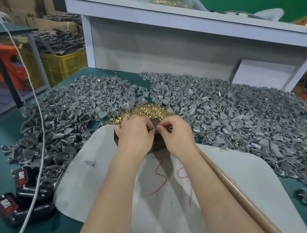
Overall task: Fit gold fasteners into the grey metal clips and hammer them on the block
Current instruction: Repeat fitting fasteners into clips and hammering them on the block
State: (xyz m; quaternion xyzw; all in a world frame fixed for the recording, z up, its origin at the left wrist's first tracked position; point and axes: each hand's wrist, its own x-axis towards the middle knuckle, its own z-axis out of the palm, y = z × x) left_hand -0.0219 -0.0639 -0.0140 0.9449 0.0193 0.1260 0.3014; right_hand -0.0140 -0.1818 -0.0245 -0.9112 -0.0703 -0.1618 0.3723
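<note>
A brown wooden handle [239,192] is seen lying along the right forearm on a white sheet [98,177]. The sheet is marked with red scrawl that cannot be read. To the left, black pouches [24,192] with red labels are stacked on the green tabletop [2,133]. Their white lettering is tilted and cannot be read with certainty. A white cable [38,145] is draped across them.

Further on, the left hand [134,134] and the right hand [176,133] are held together above the dark block [158,143], which stands on the sheet. On both hands the grip is narrow, with the fingers curled and the fingertips brought close. What is pinched there is hidden, and it cannot be told.

Just behind the block a heap of gold fasteners [141,111] is spread. It is flanked on both sides by large piles of grey metal clips [232,113].

Beyond, a white shelf [177,21] is seen, with a clear bag of gold parts [170,1] on it. At far left a yellow crate [64,64] is filled with grey pieces.
</note>
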